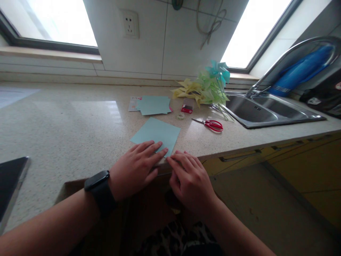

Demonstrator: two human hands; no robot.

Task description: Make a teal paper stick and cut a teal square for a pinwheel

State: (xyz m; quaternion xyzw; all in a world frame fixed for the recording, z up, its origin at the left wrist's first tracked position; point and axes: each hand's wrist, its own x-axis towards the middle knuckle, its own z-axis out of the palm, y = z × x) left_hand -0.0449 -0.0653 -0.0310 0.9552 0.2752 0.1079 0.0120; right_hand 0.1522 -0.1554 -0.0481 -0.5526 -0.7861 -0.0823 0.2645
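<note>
A light blue square sheet of paper (159, 132) lies on the counter near its front edge, one corner towards me. My left hand (138, 165) rests on the lower part of the sheet, palm down with its fingers stretched out. At the near right corner of the sheet is my right hand (190, 174), its fingers bent and pressed together with the index fingertip on that corner. Its thumb is tucked below the fingers, and the hand partly hides the corner. Behind the sheet lies a stack of similar blue paper (155, 105).
Red-handled scissors (213, 125), a roll of clear tape (180, 116) and a small red box (187, 106) lie to the right. Yellow, green and blue paper pinwheels (210, 83) are heaped beside the steel sink (250, 124). A dark flat device (12, 181) sits at left.
</note>
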